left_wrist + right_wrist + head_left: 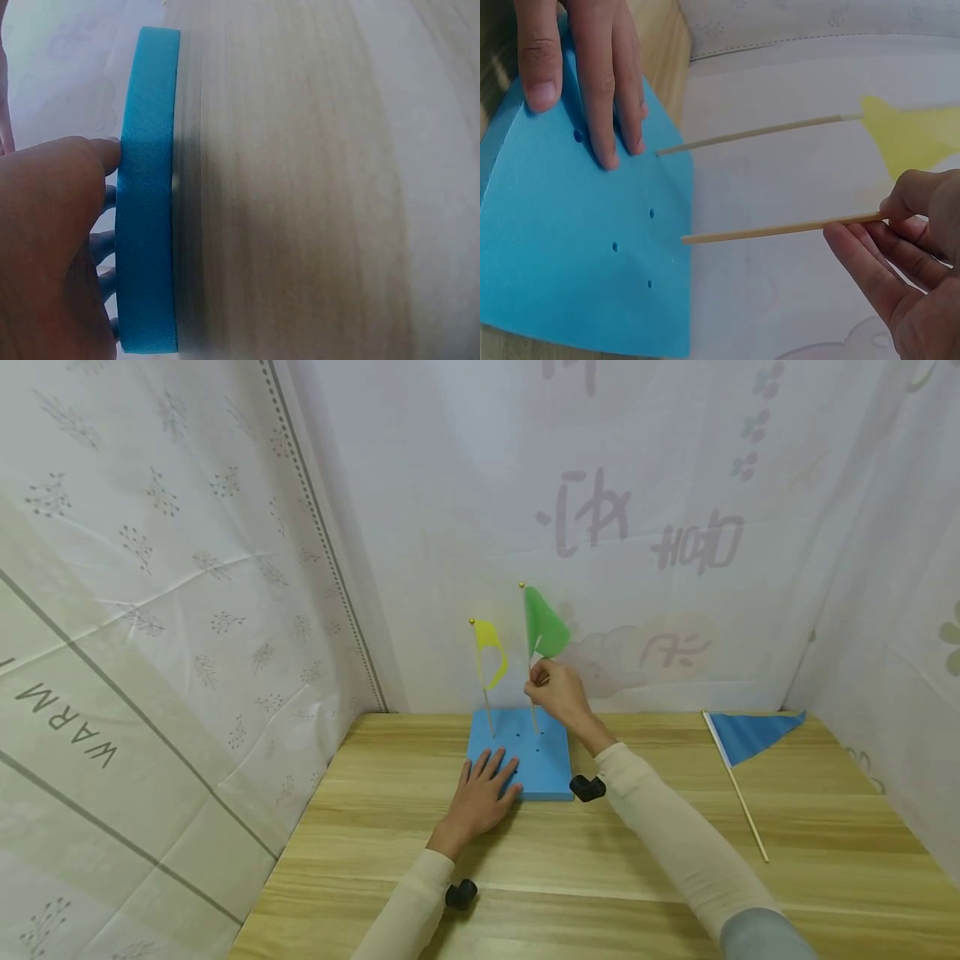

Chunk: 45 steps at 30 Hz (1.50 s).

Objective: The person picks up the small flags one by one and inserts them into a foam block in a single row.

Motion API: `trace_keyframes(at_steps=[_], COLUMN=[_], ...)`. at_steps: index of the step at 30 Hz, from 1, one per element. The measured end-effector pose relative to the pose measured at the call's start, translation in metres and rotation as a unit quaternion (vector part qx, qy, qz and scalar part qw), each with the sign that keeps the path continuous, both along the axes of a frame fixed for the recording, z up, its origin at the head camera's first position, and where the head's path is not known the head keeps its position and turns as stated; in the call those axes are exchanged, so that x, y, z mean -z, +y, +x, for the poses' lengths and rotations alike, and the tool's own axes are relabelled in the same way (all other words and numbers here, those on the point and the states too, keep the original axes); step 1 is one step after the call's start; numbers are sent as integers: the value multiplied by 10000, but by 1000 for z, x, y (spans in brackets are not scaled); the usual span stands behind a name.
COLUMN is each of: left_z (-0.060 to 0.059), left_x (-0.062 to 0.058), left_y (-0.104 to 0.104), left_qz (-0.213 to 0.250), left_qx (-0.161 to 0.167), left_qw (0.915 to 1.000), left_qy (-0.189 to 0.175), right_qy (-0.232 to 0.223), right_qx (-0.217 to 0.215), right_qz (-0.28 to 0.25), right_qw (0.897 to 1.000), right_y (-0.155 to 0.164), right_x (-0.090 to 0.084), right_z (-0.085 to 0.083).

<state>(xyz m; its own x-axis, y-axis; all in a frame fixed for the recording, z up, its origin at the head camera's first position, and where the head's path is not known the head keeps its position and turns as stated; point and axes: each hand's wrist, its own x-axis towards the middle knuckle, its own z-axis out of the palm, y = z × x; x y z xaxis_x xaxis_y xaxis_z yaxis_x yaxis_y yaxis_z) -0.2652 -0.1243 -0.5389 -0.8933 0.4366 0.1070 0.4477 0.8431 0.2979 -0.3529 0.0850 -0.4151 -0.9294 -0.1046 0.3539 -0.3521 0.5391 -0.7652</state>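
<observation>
Sleeves (408,902), blue block (551,768) holding yellow flag (487,630), green flag (550,627) in right grip (561,692)

The left hand (478,795) partly hides the blue board (546,774) (head view).

Pale curtains (420,527) (printed) hang behind a wood-grained table (577,868).

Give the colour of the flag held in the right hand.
Green; the flag shows best in the head view, above the right hand.
</observation>
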Motion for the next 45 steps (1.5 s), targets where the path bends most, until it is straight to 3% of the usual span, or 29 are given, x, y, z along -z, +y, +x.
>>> trace_keyframes(at_steps=[6, 12, 28, 45], left_z=[1, -2, 0, 1], left_x=[0, 5, -3, -3], left_y=[0, -1, 1, 2], left_qz=[-59, -33, -8, -71], left_qx=[-54, -69, -21, -115], left_qw=[9998, 9999, 10000, 9999], left_qy=[-154, -66, -64, -54], right_qy=[152, 196, 201, -88], right_qx=[-1, 43, -4, -39], right_qz=[45, 97, 128, 390], right_qw=[9999, 9998, 9997, 9992], right_y=[-9, -17, -24, -27], right_x=[3, 7, 30, 48], right_z=[-3, -8, -17, -17])
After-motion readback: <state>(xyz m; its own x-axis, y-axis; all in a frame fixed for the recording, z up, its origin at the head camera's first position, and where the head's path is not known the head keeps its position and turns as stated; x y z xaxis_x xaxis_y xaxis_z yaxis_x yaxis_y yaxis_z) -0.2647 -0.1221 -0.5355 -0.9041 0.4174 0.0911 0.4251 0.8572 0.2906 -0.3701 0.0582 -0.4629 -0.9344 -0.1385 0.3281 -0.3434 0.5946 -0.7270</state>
